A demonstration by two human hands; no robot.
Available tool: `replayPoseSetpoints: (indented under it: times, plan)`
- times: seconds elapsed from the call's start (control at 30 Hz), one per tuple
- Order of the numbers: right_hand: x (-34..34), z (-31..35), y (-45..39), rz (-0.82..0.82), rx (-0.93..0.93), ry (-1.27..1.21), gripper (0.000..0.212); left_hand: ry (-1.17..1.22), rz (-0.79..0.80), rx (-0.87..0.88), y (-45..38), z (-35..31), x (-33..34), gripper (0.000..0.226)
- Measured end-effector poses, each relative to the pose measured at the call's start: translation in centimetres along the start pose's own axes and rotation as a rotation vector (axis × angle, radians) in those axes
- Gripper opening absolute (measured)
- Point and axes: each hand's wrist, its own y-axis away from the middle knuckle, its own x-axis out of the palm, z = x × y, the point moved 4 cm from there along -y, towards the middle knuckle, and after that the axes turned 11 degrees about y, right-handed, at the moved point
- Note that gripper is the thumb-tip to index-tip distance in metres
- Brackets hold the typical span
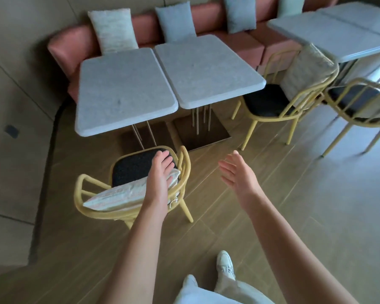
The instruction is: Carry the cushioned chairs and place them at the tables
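Yellow frame: near chair (132,183) stands on the wood floor at 7 o'clock of the scene, in front of the left counter (123,91), its seat only part-way toward it, not tucked under.
Cushion: a pale cushion (127,194) leans against that chair's backrest, on the dark seat.
Left grip: left hand (160,172) is flat and open over the chair back at the cushion's right end, fingers straight, closed on nothing.
Right grip: right hand (237,170) hangs open in mid-air at 3 o'clock of the chair, touching nothing.
Other chairs: one chair (279,102) sits at 3 o'clock of the right counter (206,69), another (358,106) further right by a third counter (329,34).
Risk: a one-handed shove from the left could twist the chair and knock a leg on the counter base; the loose cushion could slide off if the back is tipped.
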Motion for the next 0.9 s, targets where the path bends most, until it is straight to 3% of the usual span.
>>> replayPoseSetpoints:
  times: [0.2, 0.33, 0.6, 0.9]
  plan:
    - [-6.8, -0.8, 4.2, -0.177, -0.015, -0.113, 0.062, -0.024, 0.195, -0.084, 1.8, 2.9, 5.3, 0.064]
    - [-12.2, 0.5, 5.7, -0.267, -0.052, -0.183, 0.055, -0.127, 0.272, -0.065, 3.4, 4.5, 10.2, 0.058]
    - [-22.6, 2.6, 5.8, -0.270, -0.099, -0.168, 0.060, -0.186, 0.373, 0.013, 5.7, 6.8, 21.1, 0.056]
    - [-35.6, 4.0, 4.3, -0.328, -0.144, -0.227, 0.053, -0.196, 0.434, -0.053, 6.8, 13.8, 34.1, 0.045]
